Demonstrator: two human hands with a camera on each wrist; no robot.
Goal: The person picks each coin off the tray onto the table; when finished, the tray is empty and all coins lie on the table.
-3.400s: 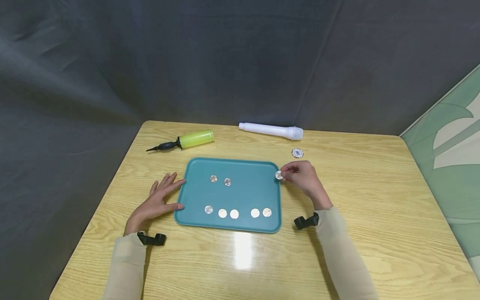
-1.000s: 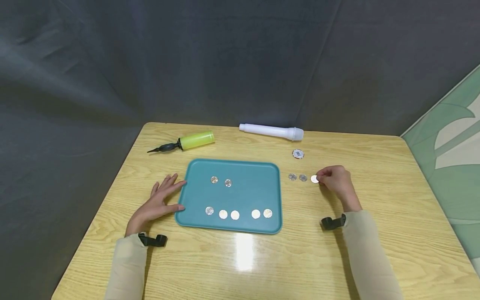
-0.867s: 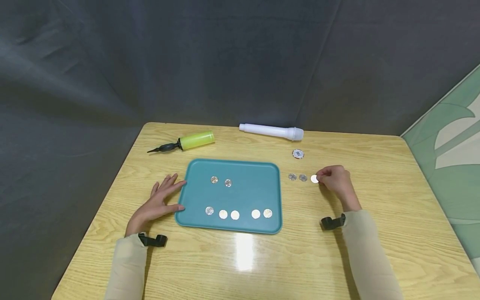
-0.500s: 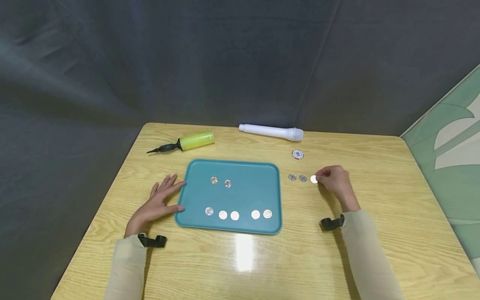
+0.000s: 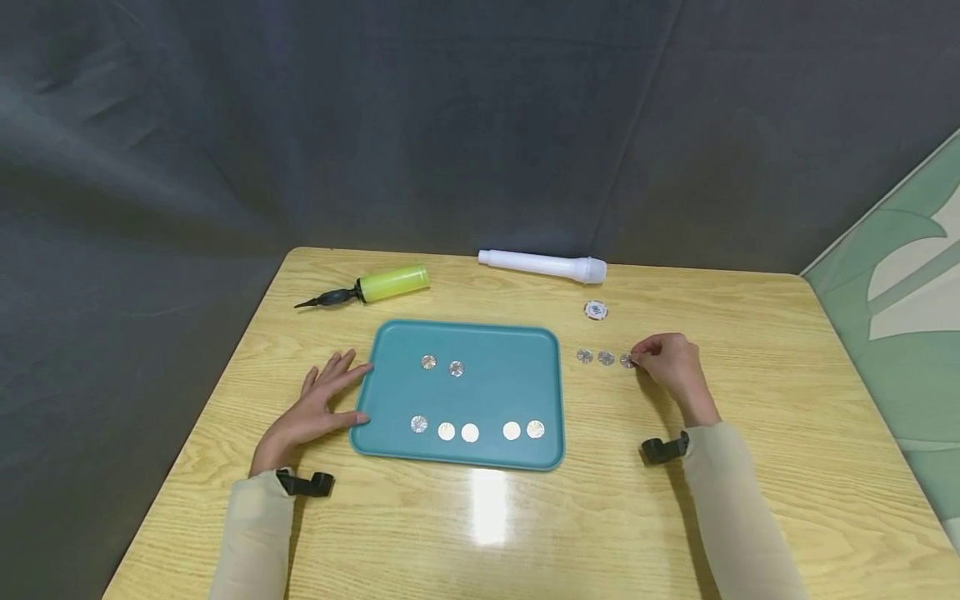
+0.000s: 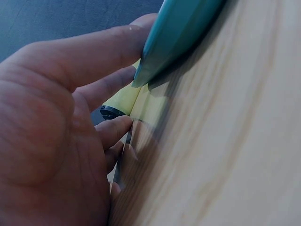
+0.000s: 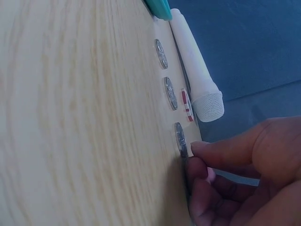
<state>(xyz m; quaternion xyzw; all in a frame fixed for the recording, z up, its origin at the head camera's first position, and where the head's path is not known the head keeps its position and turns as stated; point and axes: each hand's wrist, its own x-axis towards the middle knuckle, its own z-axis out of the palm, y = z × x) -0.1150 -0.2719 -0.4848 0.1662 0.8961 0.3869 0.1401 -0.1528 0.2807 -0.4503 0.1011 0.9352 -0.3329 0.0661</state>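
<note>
My right hand (image 5: 671, 364) pinches the edge of a silver coin (image 7: 180, 140) between thumb and forefinger, low at the table. In line to its left, two more silver coins, a middle one (image 5: 606, 357) and a far-left one (image 5: 585, 356), lie flat. My left hand (image 5: 309, 410) is spread at the left side of a teal tray (image 5: 495, 392), its forefinger and thumb at the rim. Several coins lie on the tray: two toward the back, such as this coin (image 5: 457, 368), and others along the front, such as this coin (image 5: 419, 424).
Behind the coin row lies a white poker chip (image 5: 596, 310) with red edge marks. A white microphone (image 5: 542, 264) and a yellow-green hand pump (image 5: 392, 282) with a black nozzle lie near the back edge of the wooden table (image 5: 765, 400). A dark cloth (image 5: 480, 125) hangs behind.
From the tray's right edge, my right hand has moved right; three coins now form a row there. The pinched coin has gone from bright to darker, its tilt altered. The left hand stays put.
</note>
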